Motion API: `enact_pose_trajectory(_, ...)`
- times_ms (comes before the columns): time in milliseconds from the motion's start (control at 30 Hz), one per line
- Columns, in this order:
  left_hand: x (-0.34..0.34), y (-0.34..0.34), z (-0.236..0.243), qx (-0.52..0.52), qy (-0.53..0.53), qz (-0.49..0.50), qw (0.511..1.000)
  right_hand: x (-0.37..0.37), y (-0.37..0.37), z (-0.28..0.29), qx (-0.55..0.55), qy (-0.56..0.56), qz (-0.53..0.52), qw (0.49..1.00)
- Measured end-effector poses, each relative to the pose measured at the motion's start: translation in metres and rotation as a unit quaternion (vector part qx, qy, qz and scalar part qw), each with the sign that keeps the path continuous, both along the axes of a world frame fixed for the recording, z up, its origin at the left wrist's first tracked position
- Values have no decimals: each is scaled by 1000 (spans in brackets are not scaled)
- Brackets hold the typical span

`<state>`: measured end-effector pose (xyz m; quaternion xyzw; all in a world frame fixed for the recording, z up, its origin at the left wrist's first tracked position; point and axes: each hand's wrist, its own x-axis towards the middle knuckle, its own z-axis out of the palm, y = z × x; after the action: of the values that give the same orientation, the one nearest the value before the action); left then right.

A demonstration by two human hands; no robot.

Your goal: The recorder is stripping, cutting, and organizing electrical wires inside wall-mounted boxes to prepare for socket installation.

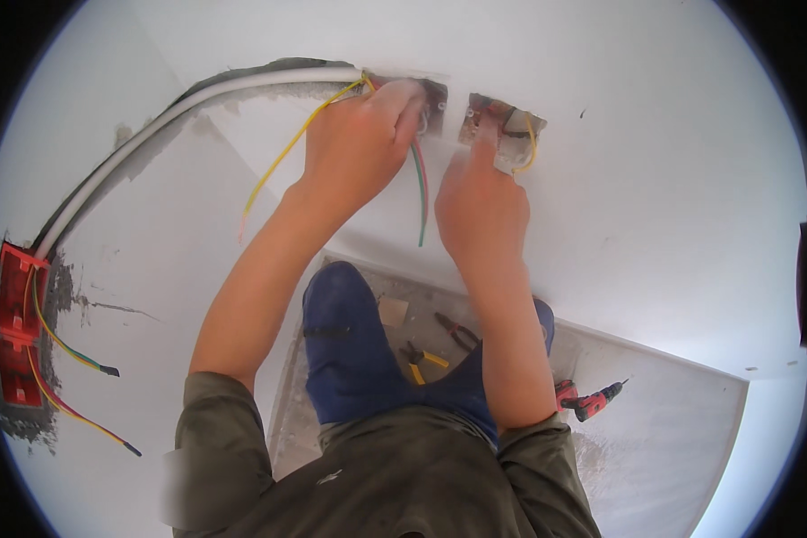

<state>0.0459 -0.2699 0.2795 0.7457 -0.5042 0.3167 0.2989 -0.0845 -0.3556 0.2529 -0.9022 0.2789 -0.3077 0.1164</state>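
My left hand [363,139] is at the left wall box [437,103], its fingers curled closed over the opening. What lies between the fingertips is hidden. A yellow wire [300,139] comes out beside this hand and hangs down to the left. Below the fingers dangle a red wire and a green wire [420,202]. My right hand [484,202] reaches up to the right wall box [477,106]. Its index finger stretches into the box, the other fingers bent back. Inside are dark and reddish wires, and a yellow wire [535,148] loops out on the right.
A white conduit [215,90] curves along a wall groove to red junction boxes [18,305] with hanging wires. Between my knees lie yellow-handled pliers [426,359] and dark-handled pliers [457,331]. A red drill [592,403] lies right of my forearm.
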Motion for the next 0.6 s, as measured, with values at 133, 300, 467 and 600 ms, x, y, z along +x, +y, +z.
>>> enact_pose_trajectory(133,-1,-2,5,-6,-17,11,1000,6,3,5,84,-9,16,996)
enact_pose_trajectory(300,-10,-7,10,50,-20,68,996,7,4,5,97,-22,1,995)
enact_pose_trajectory(467,-3,-6,6,52,-20,65,996,10,-1,0,152,-116,50,980)
enact_pose_trajectory(600,-2,-6,3,19,-13,40,999,12,1,-7,212,-209,87,951)
